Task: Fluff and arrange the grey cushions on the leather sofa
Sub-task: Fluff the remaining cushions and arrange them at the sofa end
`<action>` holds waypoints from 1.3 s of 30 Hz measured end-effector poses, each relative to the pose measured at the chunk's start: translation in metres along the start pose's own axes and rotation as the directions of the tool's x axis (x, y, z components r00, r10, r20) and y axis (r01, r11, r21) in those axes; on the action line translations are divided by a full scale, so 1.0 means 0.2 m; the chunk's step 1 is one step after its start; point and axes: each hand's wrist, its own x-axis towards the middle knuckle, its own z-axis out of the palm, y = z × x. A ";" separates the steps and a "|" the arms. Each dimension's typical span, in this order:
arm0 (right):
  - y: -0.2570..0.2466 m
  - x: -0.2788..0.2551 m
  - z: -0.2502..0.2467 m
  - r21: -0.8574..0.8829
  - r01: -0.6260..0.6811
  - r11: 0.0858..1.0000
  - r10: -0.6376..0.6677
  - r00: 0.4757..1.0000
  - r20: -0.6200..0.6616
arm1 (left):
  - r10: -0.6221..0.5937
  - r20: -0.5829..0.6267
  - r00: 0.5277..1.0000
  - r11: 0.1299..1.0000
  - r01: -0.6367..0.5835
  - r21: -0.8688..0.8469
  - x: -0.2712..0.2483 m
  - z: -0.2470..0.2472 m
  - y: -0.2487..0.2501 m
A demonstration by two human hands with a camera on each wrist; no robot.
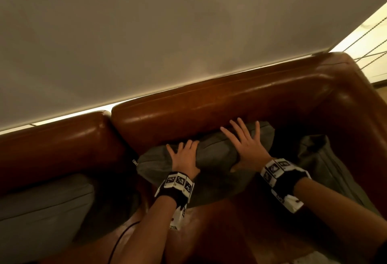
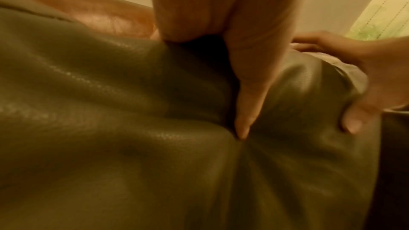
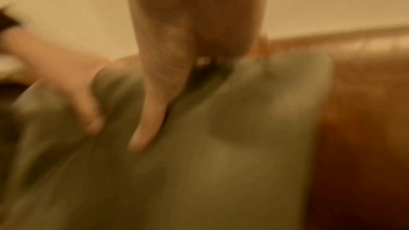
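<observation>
Fingers spread, my left hand point(image 1: 184, 154) and right hand point(image 1: 247, 146) press flat on the top edge of the middle grey cushion point(image 1: 217, 157), thumbs dug into its front face, gripping nothing. It stands upright against the leather sofa point(image 1: 209, 108) backrest. I count three grey cushions: a paler one point(image 1: 41, 207) to the left, cut off by the frame, and a dark one point(image 1: 320, 159) slumped in the right corner, partly behind my right wrist. My right wrist view is blurred.
</observation>
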 end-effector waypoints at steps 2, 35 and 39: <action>0.00 0.07 -0.06 -0.028 0.049 0.998 -0.045 0.988 0.150 | 0.007 -0.023 1.000 1.000 -0.007 -0.002 -0.06 0.03 0.01; 0.28 -0.33 -0.01 0.928 -0.366 0.073 0.715 0.667 0.207 | -0.693 -0.111 0.713 0.400 0.251 -0.881 -0.51 0.10 -0.52; 0.26 -0.24 0.11 0.890 -0.380 -0.252 0.709 0.554 0.437 | -0.687 0.016 0.726 0.338 0.340 -0.878 -0.47 0.07 -0.48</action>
